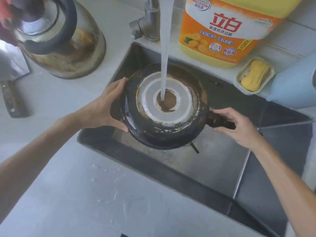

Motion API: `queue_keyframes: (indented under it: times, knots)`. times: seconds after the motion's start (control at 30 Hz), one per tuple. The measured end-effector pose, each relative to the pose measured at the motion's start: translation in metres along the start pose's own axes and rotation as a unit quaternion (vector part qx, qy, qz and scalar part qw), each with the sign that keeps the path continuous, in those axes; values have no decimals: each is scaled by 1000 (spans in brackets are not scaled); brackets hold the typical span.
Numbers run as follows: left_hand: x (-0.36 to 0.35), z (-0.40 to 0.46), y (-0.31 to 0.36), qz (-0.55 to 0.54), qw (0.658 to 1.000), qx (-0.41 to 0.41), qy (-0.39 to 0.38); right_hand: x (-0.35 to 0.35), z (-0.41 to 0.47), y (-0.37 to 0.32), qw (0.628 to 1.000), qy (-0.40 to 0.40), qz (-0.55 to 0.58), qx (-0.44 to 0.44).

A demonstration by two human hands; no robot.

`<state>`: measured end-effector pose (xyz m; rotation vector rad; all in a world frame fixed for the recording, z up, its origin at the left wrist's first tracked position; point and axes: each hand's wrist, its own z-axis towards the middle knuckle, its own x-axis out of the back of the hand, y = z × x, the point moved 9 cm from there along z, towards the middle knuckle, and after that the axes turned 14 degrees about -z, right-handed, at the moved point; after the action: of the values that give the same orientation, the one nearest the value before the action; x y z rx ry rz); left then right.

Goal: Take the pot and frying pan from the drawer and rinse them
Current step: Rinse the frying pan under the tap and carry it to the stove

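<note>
Head view, left to right. Upper left of frame: kettle (59,36) on the counter (85,194). Centre: frying pan (165,106), turned bottom-up over the sink (222,165), with the tap's water stream (165,48) striking its base. Left hand (106,106) is spread wide, fingers and thumb cupping the pan's left rim. Right hand (239,125) is closed around the pan handle (220,122) at centre right. Judged rigid, fairly heavy and slippery when wet; handle plus opposite rim looks the steadiest hold. Upper right: detergent bottle (227,31).
</note>
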<state>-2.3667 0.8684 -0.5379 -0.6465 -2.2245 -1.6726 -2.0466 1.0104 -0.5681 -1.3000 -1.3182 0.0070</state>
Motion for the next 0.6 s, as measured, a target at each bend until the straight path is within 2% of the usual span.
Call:
queue_keyframes:
  times: [0.1, 0.23, 0.43, 0.53, 0.6]
  knots:
    - [-17, 2, -3, 49, 998, -38, 13, 23, 0, -12, 995, 30, -90, 19]
    - [-21, 2, -8, 23, 997, -49, 57, 39, -1, -29, 983, 59, -163, 55]
    - [-12, -4, 18, 126, 981, -128, 77, 22, -20, -11, 987, 105, -117, 26]
    - [-6, -10, 35, 162, 972, -161, 54, 2, -31, 4, 993, 104, -48, -4]
    - [-3, -12, 39, 156, 977, -146, 24, -13, -36, 13, 996, 84, 4, -15]
